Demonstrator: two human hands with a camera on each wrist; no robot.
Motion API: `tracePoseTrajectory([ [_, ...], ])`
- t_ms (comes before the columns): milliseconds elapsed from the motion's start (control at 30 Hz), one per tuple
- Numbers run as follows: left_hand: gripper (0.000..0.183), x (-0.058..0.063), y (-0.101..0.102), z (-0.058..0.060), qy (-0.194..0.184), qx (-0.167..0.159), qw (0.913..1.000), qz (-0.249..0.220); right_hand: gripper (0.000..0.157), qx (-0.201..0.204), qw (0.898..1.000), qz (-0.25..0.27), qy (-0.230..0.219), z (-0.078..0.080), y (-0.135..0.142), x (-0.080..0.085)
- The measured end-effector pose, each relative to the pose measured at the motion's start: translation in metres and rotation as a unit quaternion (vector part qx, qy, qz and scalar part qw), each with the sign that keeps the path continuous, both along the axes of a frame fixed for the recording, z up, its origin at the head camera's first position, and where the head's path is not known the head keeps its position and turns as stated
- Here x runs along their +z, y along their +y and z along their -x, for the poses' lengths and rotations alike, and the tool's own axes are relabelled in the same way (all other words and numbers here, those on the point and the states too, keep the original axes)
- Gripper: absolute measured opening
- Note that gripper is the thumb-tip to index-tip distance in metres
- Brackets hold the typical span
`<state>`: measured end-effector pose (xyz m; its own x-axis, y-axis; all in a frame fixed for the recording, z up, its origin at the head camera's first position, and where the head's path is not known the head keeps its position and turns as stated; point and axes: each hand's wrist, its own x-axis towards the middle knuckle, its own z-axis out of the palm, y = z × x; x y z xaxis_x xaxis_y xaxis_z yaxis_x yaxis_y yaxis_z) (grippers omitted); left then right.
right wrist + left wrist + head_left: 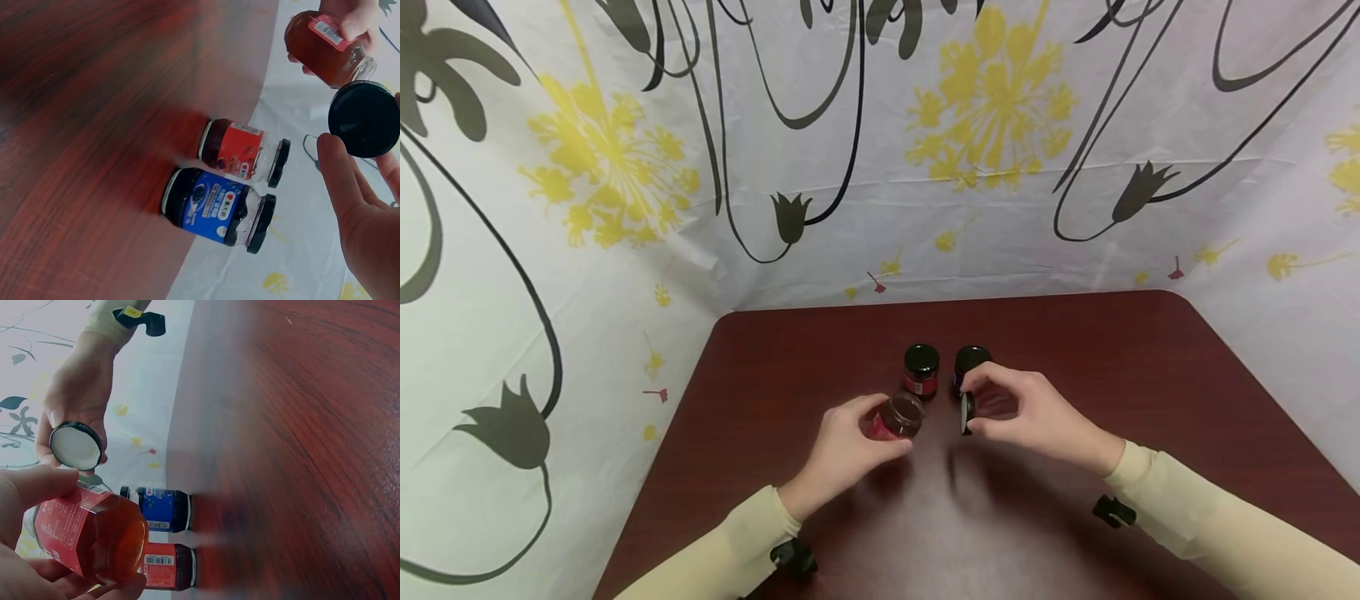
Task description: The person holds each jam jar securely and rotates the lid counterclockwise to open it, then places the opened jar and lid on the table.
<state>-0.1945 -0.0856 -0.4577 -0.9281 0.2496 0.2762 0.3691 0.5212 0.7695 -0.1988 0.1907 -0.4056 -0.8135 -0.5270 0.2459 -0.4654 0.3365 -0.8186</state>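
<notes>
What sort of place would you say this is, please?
Probably an improvised indoor recording booth, though the wider room is hidden. Creased, flower-printed sheeting screens the dark red table along its far, left and right sides, and small black devices sit at both cuffs.

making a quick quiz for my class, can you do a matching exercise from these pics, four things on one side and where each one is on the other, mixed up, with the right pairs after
Things
1. black lid
2. amber-filled glass jar
3. blue-labelled glass jar
4. dark-filled glass jar with a red label

Places
A. on the table, left one of the standing pair in the head view
B. gripped by the left hand
C. on the table, right one of the standing pair in the head view
D. pinched by the right hand

Pairs: 1-D, 2-B, 3-C, 4-A
</notes>
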Motion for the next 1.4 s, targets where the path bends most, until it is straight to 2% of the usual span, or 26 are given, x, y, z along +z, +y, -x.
tracePoseTrajectory([
  [67,0.052,-0.002,-0.002,0.002,-0.009,0.005,0.9999,-0.009,0.038,-0.005,1.000,-0.004,0.000,0.000,0.002,-0.001],
  [267,0.056,-0.008,-0.008,0.014,-0.034,0.029,0.9985,-0.033,0.040,-0.015,1.000,-0.019,0.001,0.008,0.016,-0.021],
  [567,0.062,-0.012,-0.017,0.027,-0.073,0.079,0.9929,-0.051,0.038,-0.012,1.000,-0.019,0.017,0.010,0.019,-0.028],
  [667,0.064,-0.014,-0.020,0.031,-0.095,0.088,0.9884,-0.081,0.036,-0.012,0.998,-0.040,0.041,0.009,0.022,-0.031],
  [800,0.061,-0.018,-0.024,0.037,-0.117,0.085,0.9784,-0.148,0.034,-0.019,0.996,-0.063,0.067,0.004,0.025,-0.029],
  [933,0.053,-0.022,-0.029,0.044,-0.124,0.092,0.9698,-0.189,0.032,-0.027,0.995,-0.061,0.070,-0.003,0.026,-0.024],
  [1100,0.051,-0.025,-0.034,0.055,-0.130,0.102,0.9641,-0.208,0.030,-0.035,0.995,-0.076,0.059,-0.002,0.036,-0.035],
  [1233,0.054,-0.024,-0.040,0.068,-0.127,0.108,0.9625,-0.214,0.032,-0.040,0.993,-0.098,0.045,0.002,0.046,-0.050],
  [1400,0.057,-0.026,-0.051,0.083,-0.114,0.127,0.9670,-0.189,0.032,-0.041,0.991,-0.112,0.056,0.003,0.054,-0.061],
])
